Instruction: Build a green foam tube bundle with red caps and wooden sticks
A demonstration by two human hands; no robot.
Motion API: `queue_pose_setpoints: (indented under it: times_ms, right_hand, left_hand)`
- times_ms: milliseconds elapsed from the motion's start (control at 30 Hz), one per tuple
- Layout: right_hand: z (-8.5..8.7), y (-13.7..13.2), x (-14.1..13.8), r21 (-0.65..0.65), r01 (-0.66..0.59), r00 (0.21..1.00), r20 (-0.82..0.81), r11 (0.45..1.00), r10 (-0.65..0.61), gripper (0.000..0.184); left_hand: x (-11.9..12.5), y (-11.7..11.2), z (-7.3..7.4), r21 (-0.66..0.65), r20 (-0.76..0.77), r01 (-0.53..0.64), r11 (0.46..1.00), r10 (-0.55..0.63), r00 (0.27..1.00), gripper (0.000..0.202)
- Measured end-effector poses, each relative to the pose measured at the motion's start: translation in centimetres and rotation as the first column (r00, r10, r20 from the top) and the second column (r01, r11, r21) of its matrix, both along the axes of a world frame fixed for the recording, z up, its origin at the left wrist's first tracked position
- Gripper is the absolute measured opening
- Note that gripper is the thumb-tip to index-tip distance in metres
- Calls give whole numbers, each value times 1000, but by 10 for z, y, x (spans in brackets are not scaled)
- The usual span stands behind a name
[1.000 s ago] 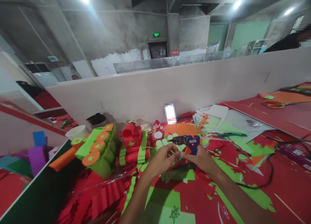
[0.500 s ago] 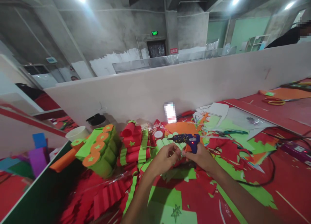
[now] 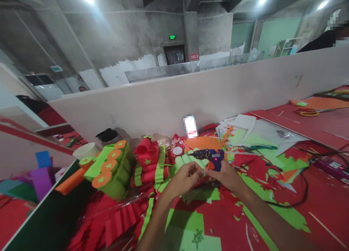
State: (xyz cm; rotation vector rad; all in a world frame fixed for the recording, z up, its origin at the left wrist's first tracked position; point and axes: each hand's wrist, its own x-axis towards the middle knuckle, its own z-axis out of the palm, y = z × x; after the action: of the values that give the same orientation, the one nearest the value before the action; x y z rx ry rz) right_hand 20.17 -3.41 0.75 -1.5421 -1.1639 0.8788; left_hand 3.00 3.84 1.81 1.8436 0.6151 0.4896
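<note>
Hardly anything is seen to have moved since the earlier frames: the background sits slightly farther left, while the glue gun is held in nearly the same place. Its hard plastic body is dark blue, its barrel is speckled with yellowish flecks, and a small red light is lit on its side. It is held above the middle of the cluttered table, just in front of a row of smooth, pale-green rolls. Its nozzle is pointed to the person's left; its long axis is laid roughly level across the view, with the handle angled downward.

That handle is gripped by the right hand, its fingers wrapped around it. The left hand is curled below the nozzle, with thumb and fingertips brought close together; whether anything is pinched there cannot be told. Both hands are kept near each other.

At the left, cylindrical green tubes are capped with flat orange discs bearing green stars. Beside them, red rolls are banded with green strips. Nearer, thin red strips are heaped in loose pleats, and a matte light-green sheet is marked with a drawn star.
</note>
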Motion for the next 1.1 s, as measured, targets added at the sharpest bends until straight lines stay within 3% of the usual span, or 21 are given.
queue_pose_setpoints:
  times_ms: [600, 800, 900, 1000, 1100]
  right_hand:
    - [5, -1, -2, -40, -29, 1000, -2, 999, 29, 22]
    - [9, -3, 7, 52, 19, 996, -91, 998, -14, 28]
    - [11, -7, 16, 99, -29, 973, -224, 995, 50, 30]
    - [14, -12, 25, 135, -122, 888, -427, 983, 169, 29]
    - [17, -17, 31, 153, -259, 823, -481, 954, 301, 32]
  left_hand:
    - [0, -1, 5, 30, -30, -23, 999, 23, 999, 12]
    - [-6, 12, 0, -60, -1, -180, 982, 181, 984, 7]
    - [-12, 18, 5, -104, -18, -274, 956, 274, 962, 9]
    - [-17, 22, 10, -116, -15, -334, 935, 335, 942, 15]
    - [-22, 27, 10, -107, -3, -366, 925, 367, 930, 18]
